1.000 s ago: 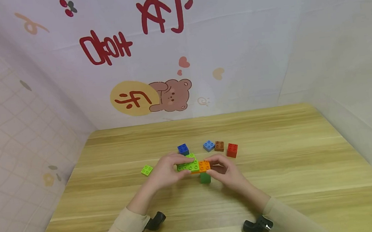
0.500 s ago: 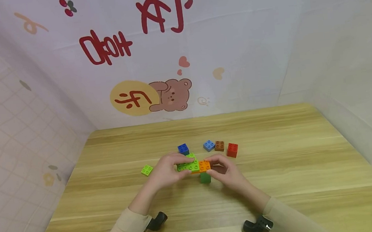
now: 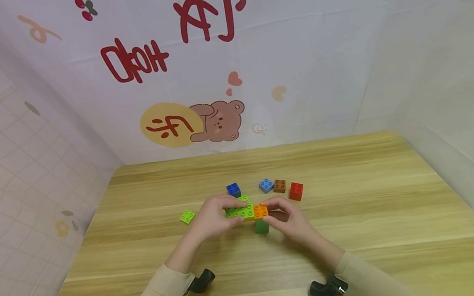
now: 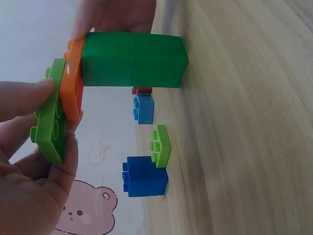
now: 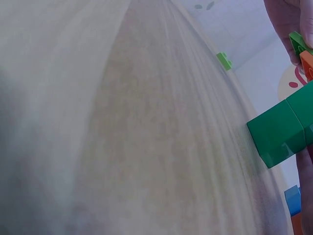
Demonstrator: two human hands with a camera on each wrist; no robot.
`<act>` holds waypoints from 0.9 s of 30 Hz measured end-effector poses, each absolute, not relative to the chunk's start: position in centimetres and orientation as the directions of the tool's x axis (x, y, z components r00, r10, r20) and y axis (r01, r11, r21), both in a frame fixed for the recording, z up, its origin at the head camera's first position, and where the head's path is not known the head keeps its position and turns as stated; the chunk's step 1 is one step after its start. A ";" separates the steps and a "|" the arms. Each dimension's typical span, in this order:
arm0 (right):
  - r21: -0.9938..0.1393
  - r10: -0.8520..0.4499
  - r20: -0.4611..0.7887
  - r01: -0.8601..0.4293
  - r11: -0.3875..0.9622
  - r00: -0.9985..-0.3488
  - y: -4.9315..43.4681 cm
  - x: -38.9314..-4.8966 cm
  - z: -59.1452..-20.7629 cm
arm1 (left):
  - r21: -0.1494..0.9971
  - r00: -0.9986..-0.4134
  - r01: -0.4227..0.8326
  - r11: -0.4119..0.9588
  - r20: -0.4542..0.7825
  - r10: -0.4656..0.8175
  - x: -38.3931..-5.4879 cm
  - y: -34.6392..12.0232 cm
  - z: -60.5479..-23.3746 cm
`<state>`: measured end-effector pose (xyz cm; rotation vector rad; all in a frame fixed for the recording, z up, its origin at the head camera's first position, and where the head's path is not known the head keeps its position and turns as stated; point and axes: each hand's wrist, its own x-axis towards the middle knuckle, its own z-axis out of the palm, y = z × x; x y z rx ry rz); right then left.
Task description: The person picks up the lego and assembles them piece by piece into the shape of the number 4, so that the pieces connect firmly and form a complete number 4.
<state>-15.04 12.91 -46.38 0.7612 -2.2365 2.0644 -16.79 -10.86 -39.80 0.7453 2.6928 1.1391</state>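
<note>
Two dark green bricks (image 4: 134, 59) stand stacked upright, with a flat orange brick (image 3: 260, 211) on top. A lime green flat brick (image 4: 49, 115) lies over the orange one's left part and juts out to the left. My left hand (image 3: 214, 218) pinches this lime brick between thumb and fingers. My right hand (image 3: 289, 217) holds the orange brick at its right side, thumb in front and finger behind. In the left wrist view, the right hand's fingers are partly hidden behind the stack.
Behind the stack lie a dark blue brick (image 3: 233, 190), another lime brick (image 4: 161, 146), a light blue brick (image 3: 266, 185), a brown brick (image 3: 279, 185) and a red brick (image 3: 296, 191). One more lime brick (image 3: 187, 217) lies left of my left hand on the wooden table (image 3: 353, 179).
My left forearm has shifted very slightly to the right. Both hands keep their hold, and the bricks stay where they were.
</note>
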 end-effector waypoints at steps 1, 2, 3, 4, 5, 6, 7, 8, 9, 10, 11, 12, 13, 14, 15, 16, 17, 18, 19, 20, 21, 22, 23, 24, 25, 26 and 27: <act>-0.937 -0.342 0.321 -0.348 0.019 -0.883 12.9 -15.0 -46.4 | 0.708 -0.872 0.386 0.591 0.070 0.485 -16.8 -10.9 -39.8; -0.937 -0.340 0.320 -0.348 0.022 -0.884 12.9 -15.0 -46.4 | 0.714 -0.872 0.381 0.588 0.067 0.485 -16.9 -10.9 -39.8; -0.937 -0.338 0.320 -0.348 0.024 -0.885 12.9 -15.0 -46.4 | 0.719 -0.873 0.376 0.584 0.063 0.484 -17.0 -10.9 -39.8; -0.937 -0.336 0.319 -0.348 0.026 -0.886 12.9 -15.0 -46.3 | 0.724 -0.873 0.372 0.581 0.060 0.484 -17.0 -10.9 -39.8; -0.937 -0.335 0.320 -0.348 0.026 -0.886 12.8 -15.0 -46.3 | 0.727 -0.874 0.367 0.580 0.056 0.483 -17.1 -10.9 -39.7; -0.937 -0.334 0.320 -0.347 0.026 -0.887 12.8 -15.0 -46.3 | 0.729 -0.874 0.364 0.579 0.053 0.482 -17.2 -10.8 -39.7; -0.937 -0.333 0.320 -0.348 0.025 -0.887 12.8 -15.0 -46.4 | 0.727 -0.875 0.364 0.582 0.052 0.482 -17.3 -10.8 -39.7; -0.937 -0.331 0.321 -0.349 0.025 -0.887 12.8 -15.0 -46.4 | 0.725 -0.876 0.362 0.586 0.050 0.480 -17.3 -10.8 -39.7; -0.937 -0.331 0.322 -0.349 0.023 -0.887 12.8 -15.0 -46.4 | 0.724 -0.877 0.359 0.589 0.045 0.479 -17.4 -10.7 -39.6; -0.937 -0.329 0.323 -0.349 0.023 -0.887 12.8 -15.0 -46.4 | 0.722 -0.877 0.357 0.593 0.041 0.478 -17.4 -10.7 -39.6; -0.936 -0.328 0.324 -0.350 0.022 -0.887 12.8 -15.0 -46.4 | 0.719 -0.878 0.356 0.596 0.039 0.477 -17.4 -10.7 -39.5; -0.936 -0.327 0.325 -0.350 0.022 -0.887 12.8 -15.0 -46.4 | 0.717 -0.877 0.357 0.599 0.038 0.478 -17.4 -10.7 -39.5; -0.936 -0.327 0.326 -0.351 0.022 -0.887 12.8 -15.0 -46.4 | 0.714 -0.877 0.359 0.602 0.038 0.479 -17.4 -10.7 -39.4; -0.936 -0.327 0.326 -0.352 0.022 -0.887 12.8 -15.0 -46.4 | 0.712 -0.878 0.357 0.604 0.035 0.477 -17.4 -10.7 -39.4; -0.935 -0.327 0.327 -0.353 0.022 -0.887 12.8 -15.0 -46.4 | 0.711 -0.878 0.358 0.605 0.035 0.478 -17.4 -10.7 -39.3; -0.935 -0.327 0.329 -0.355 0.021 -0.886 12.8 -15.0 -46.4 | 0.710 -0.878 0.358 0.607 0.035 0.478 -17.3 -10.7 -39.3; -0.934 -0.328 0.330 -0.356 0.020 -0.885 12.8 -15.0 -46.4 | 0.709 -0.878 0.358 0.607 0.035 0.477 -17.3 -10.7 -39.3; -0.934 -0.329 0.332 -0.357 0.018 -0.884 12.8 -15.0 -46.4 | 0.710 -0.878 0.358 0.607 0.036 0.477 -17.3 -10.7 -39.3; -0.934 -0.330 0.332 -0.357 0.016 -0.884 12.8 -15.0 -46.4 | 0.711 -0.878 0.358 0.605 0.037 0.477 -17.3 -10.7 -39.3; -0.934 -0.331 0.333 -0.358 0.015 -0.883 12.8 -15.0 -46.4 | 0.714 -0.878 0.359 0.602 0.039 0.478 -17.3 -10.7 -39.4; -0.934 -0.331 0.333 -0.357 0.014 -0.883 12.8 -15.0 -46.4 | 0.716 -0.877 0.361 0.598 0.042 0.479 -17.3 -10.7 -39.4; -0.934 -0.332 0.333 -0.357 0.013 -0.883 12.8 -15.0 -46.4 | 0.717 -0.876 0.364 0.594 0.047 0.480 -17.2 -10.8 -39.5; -0.934 -0.332 0.334 -0.358 0.012 -0.882 12.7 -15.0 -46.4 | 0.719 -0.875 0.366 0.591 0.050 0.481 -17.2 -10.8 -39.5; -0.934 -0.332 0.334 -0.358 0.012 -0.882 12.7 -14.9 -46.4 | 0.721 -0.874 0.369 0.587 0.054 0.482 -17.2 -10.8 -39.6; -0.934 -0.332 0.333 -0.357 0.012 -0.882 12.7 -14.9 -46.4 | 0.721 -0.872 0.374 0.584 0.059 0.486 -17.2 -10.9 -39.7; -0.934 -0.333 0.333 -0.357 0.011 -0.882 12.7 -14.9 -46.4 | 0.721 -0.870 0.379 0.580 0.065 0.488 -17.2 -10.9 -39.8; -0.934 -0.335 0.334 -0.358 0.009 -0.881 12.7 -14.9 -46.4 | 0.721 -0.869 0.384 0.576 0.071 0.491 -17.1 -11.0 -39.9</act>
